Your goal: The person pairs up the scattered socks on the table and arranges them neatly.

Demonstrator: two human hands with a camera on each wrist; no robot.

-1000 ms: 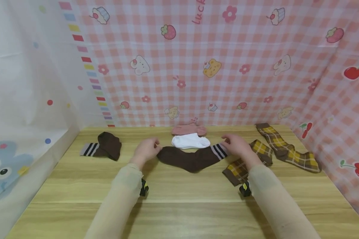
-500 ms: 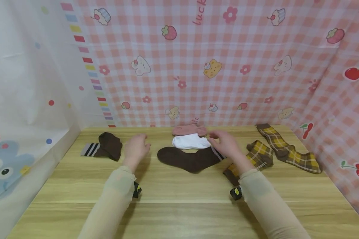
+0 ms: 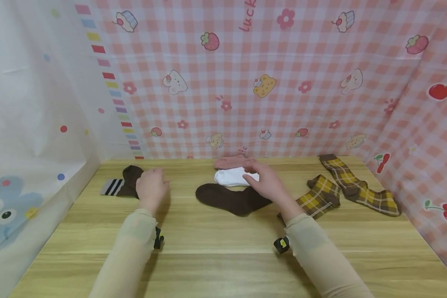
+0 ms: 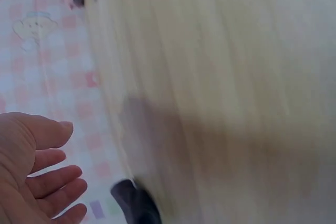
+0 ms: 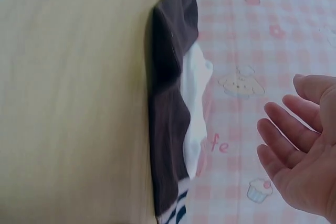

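Note:
My left hand (image 3: 152, 189) is over the right edge of a bunched brown sock (image 3: 131, 177) with a grey, black-striped cuff. The left wrist view shows its fingers loosely spread with nothing in them. My right hand (image 3: 266, 182) hovers, fingers apart, above a brown sock (image 3: 227, 199) laid out flat in the middle; hand and forearm hide its striped cuff in the head view. That striped cuff (image 5: 177, 203) shows in the right wrist view. Behind the flat sock lie a white ankle sock (image 3: 231, 177) and a pink sock (image 3: 229, 162).
To the right on the wooden table (image 3: 223, 269) are a crumpled yellow-brown plaid sock (image 3: 322, 194) and more plaid sock fabric (image 3: 357, 184) stretched out near the wall. Patterned cloth (image 3: 223, 62) stands along the back and both sides.
Both hands have let go of the flat brown sock, which stays in place. My left hand has moved left to the bunched brown sock; my right hand has also shifted left.

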